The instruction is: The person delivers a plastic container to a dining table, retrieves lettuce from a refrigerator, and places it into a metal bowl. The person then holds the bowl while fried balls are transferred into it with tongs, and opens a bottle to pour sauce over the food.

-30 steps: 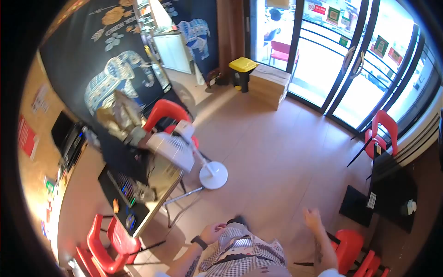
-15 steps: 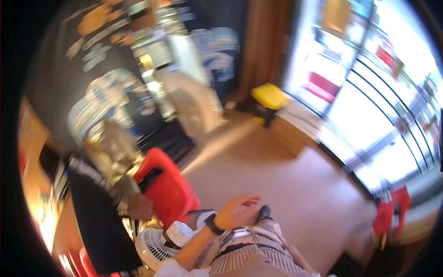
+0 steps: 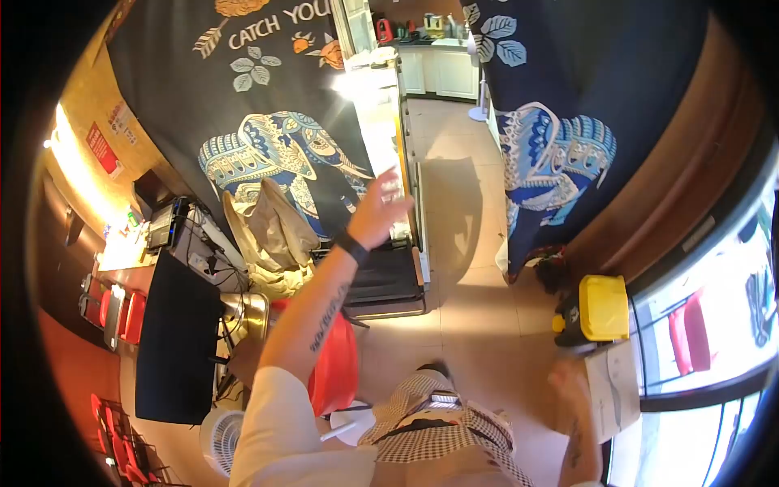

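Observation:
My left hand (image 3: 380, 213) is raised in front of me with its fingers apart and nothing in it. A dark band circles its wrist. Behind it in the view are the left dark curtain (image 3: 174, 89), printed with an elephant, and a brightly lit upright panel at the doorway; I cannot tell whether it touches either. My right hand (image 3: 570, 388) hangs low at my right side, smeared by motion, so its fingers do not show clearly. Nearest to it in the view is a cardboard box (image 3: 614, 391).
Ahead, a tiled passage (image 3: 454, 211) leads between the left curtain and a right curtain (image 3: 617, 73) to white cabinets (image 3: 450, 73). A yellow-lidded bin (image 3: 604, 308) stands right. At left are a red chair (image 3: 334, 369), a black chair back (image 3: 178, 341) and a white fan (image 3: 221, 442).
My view has swung left, from the bright window toward the curtained doorway. My left hand has risen and reached forward from near my lap. My right hand has come into view.

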The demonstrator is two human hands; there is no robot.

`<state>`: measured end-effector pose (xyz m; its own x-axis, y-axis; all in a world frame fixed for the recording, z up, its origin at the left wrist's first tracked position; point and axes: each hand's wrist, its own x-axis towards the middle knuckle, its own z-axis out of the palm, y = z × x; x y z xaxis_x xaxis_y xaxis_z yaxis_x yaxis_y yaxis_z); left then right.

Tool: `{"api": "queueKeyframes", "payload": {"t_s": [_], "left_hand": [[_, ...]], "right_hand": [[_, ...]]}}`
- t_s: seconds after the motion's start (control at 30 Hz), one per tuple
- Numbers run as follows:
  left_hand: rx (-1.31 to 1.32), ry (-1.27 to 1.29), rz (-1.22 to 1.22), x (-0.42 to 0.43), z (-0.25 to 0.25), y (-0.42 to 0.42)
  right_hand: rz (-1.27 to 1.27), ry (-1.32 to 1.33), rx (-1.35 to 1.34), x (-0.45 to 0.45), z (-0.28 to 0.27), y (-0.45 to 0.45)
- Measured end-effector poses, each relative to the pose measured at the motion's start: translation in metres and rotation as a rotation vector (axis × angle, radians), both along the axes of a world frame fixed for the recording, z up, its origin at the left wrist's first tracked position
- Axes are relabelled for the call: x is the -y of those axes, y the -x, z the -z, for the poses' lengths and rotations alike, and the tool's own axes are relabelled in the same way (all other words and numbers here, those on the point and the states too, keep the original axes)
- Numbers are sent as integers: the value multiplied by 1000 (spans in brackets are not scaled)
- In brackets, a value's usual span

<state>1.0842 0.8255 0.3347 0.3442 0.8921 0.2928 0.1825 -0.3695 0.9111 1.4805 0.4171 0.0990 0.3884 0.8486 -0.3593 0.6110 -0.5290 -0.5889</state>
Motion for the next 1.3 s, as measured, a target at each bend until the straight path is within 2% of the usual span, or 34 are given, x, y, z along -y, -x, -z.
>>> {"api": "queueKeyframes", "payload": {"t_s": [0.03, 0.1, 0.17, 0.2, 0.23, 0.27, 0.37, 0.43, 0.5, 0.53, 0.6, 0.63, 0.67, 0.73, 0.8, 0.83, 0.87, 0.9, 0.97, 1.03, 1.1, 1.3], "left_hand": [[4, -73, -69, -40, -7, -6], [74, -155, -106, -135, -10, -9], [49, -203, -221, -207, -31, -15], [74, -148, -286, -236, -44, -24], [68, -144, -350, -265, -54, -29], [17, -345, -289, -355, -22, -12], [28, -344, -496, -441, -29, -23], [221, -305, -573, -487, -57, -29], [243, -333, -624, -532, -88, -30], [259, -339, -654, -555, -97, -26], [141, -463, -693, -619, -114, 1], [69, -525, -710, -647, -121, 19], [-99, -592, -770, -672, -128, 36], [-454, -731, -890, -708, -162, 70], [-827, -666, -928, -713, -203, 77], [-1061, -627, -939, -721, -218, 78], [-1204, -637, -828, -738, -227, 91], [-1263, -547, -796, -746, -236, 90], [-1325, -317, -759, -770, -245, 107], [-1341, -289, -759, -779, -249, 108], [-1417, -131, -756, -781, -257, 93], [-1550, -45, -671, -797, -264, 80]], "right_hand": [[-46, -101, 8, -69, 6, -34], [-228, -293, 22, -203, -105, -27], [-367, -447, -35, -309, -161, -3], [-458, -495, -49, -354, -175, 8], [-496, -464, -178, -396, -185, 21], [-555, -438, -226, -438, -192, 32], [-669, -367, -349, -546, -192, 28], [-642, -337, -435, -613, -196, 2], [-574, -367, -422, -680, -190, -44], [-585, -473, -226, -710, -193, -68], [-385, -472, -261, -767, -207, -101], [-269, -426, -444, -795, -199, -117], [-281, -462, -435, -823, -190, -136], [-341, -428, -369, -887, -153, -180], [-354, -407, -375, -939, -118, -207], [-333, -378, -251, -962, -103, -215], [-351, -320, -175, -988, -77, -234], [-378, -182, -46, -1012, -70, -241], [-501, -136, 26, -1059, -55, -245], [-611, -85, 167, -1106, -36, -244], [-605, -51, 147, -1139, -47, -218], [-689, -57, 79, -1209, -37, -188]]}}
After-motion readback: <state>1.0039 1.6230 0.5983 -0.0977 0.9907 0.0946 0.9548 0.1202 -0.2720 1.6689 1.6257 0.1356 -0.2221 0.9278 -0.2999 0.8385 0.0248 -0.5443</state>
